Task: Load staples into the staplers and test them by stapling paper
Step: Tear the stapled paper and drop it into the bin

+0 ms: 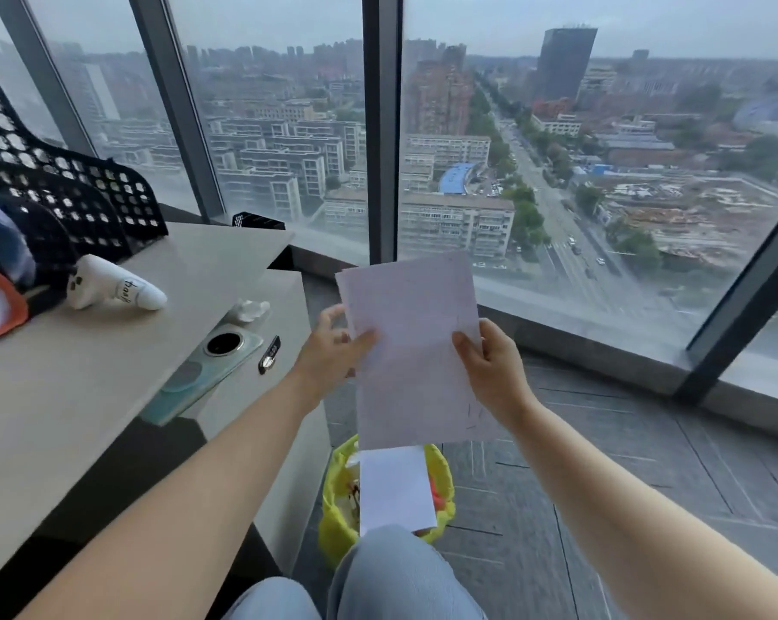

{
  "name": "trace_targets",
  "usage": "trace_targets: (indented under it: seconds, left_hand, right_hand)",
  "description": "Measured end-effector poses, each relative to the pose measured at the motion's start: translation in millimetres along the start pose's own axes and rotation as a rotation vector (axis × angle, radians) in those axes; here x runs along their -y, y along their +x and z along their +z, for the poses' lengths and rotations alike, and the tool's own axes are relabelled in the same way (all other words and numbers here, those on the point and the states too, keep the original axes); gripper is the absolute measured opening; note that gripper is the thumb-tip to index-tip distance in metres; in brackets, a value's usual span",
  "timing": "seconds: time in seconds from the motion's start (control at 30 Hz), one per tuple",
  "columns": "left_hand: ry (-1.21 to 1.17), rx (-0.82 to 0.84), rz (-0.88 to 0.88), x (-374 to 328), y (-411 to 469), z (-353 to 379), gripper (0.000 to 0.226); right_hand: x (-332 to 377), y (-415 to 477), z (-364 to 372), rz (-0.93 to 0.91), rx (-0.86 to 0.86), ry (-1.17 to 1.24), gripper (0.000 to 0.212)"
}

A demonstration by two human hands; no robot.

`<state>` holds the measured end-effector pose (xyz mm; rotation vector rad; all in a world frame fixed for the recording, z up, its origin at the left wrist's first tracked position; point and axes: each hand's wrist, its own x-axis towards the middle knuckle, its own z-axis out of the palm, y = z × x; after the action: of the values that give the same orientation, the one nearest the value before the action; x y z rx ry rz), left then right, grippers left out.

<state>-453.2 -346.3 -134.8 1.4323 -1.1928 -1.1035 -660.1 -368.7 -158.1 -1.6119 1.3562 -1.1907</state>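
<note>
Light, limp, easily creased paper (416, 333) spans between my left hand (333, 351) and right hand (490, 369), each pinching a side edge, the best hold.

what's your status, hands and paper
Left grip and right grip both pinching the paper sheets, held in the air. No stapler in view. Smaller white sheet below, over the yellow-lined bin.

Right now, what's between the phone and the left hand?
In the head view, a small black-and-silver object lies on the desk between phone and left hand.
</note>
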Motion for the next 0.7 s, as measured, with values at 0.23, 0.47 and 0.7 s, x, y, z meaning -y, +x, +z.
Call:
trace_targets:
  seconds: [0.23,0.47,0.7]
  left_hand:
    - [0.128,0.049,-0.121,64.9,6.9,21.1,0.041]
    - [0.371,-0.026,-0.258,136.7,32.4,34.5,0.049]
    - [0.507,0.034,-0.386,211.3,40.6,38.0,0.032]
  right_hand:
    - [-55.6,3.2,15.6,0.269,0.037,-0.019,0.039]
    - [-135.3,-8.8,36.5,0.549,0.201,-0.154,0.051]
    - [-197.0,-24.3,70.7,0.621,0.22,-0.305,0.031]
